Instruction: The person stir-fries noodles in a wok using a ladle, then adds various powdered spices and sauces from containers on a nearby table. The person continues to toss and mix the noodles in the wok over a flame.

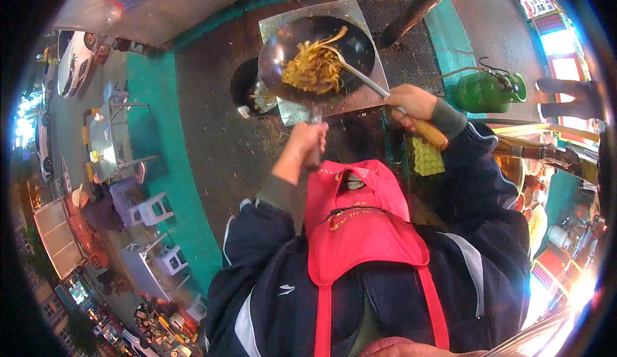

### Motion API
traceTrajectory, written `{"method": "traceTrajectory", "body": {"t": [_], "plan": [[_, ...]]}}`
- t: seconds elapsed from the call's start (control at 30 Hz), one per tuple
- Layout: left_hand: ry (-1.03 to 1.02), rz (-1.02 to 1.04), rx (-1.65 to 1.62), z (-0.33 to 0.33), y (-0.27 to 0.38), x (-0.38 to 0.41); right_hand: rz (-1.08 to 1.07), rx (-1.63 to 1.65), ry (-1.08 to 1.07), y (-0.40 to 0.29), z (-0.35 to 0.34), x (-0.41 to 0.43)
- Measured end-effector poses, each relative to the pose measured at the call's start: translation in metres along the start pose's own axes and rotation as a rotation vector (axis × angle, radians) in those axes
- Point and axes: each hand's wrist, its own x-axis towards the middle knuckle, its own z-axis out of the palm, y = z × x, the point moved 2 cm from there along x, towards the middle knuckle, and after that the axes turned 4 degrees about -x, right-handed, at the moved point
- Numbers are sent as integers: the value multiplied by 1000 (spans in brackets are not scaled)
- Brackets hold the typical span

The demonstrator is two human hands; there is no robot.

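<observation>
My left hand (304,146) grips the handle of a dark wok (356,43), close above my red apron. In the wok lies a heap of fried noodles (313,68). My right hand (415,104) is closed around a long metal ladle or spatula (364,80) with a wooden handle. The tool's head reaches into the right side of the noodles, and some strands rise over it. Beneath the wok is a square metal sheet (291,116). The burner under it is hidden.
A green gas cylinder (482,92) with a hose stands at the right. A wooden post (414,7) rises beyond the wok. Yellow egg trays (427,157) lie below my right forearm. A black bin (243,84) stands left of the wok. Tables, plastic stools (156,208) and a person are farther left.
</observation>
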Motion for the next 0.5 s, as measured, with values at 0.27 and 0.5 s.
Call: {"method": "traceTrajectory", "body": {"t": [0.27, 0.5], "plan": [[260, 344, 420, 0, -109, 31, -533, -512, 703, 94, 31, 64], [43, 93, 82, 3, -11, 61, -199, -271, 169, 43, 8, 41]]}}
